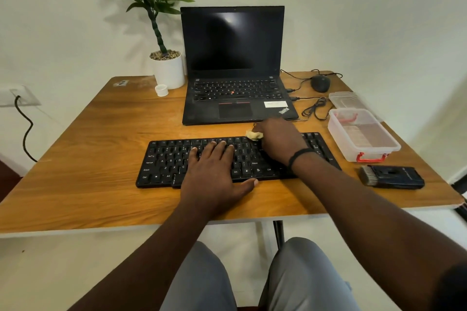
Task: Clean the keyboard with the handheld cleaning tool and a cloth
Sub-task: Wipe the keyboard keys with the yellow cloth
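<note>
Grey trouser knees show at the bottom, and from there both forearms reach forward over the tabletop (75, 149) edge. On it the black keyboard (161, 161) lies with its long axis running left to right, directly in front of the person. The left hand (214, 171) rests flat on the middle keys with fingers straight, and I judge it is steadying the board. The right hand (276, 141) is at the far edge, toward the right half, and its fingers are curled around a small yellowish cloth (254, 135) that touches the top row. The handheld cleaning tool (391, 177), dark with a brush end, lies unused on the tabletop to the right of the keyboard, nearer to the right hand. Wiping probably continues along the long axis, row by row.
</note>
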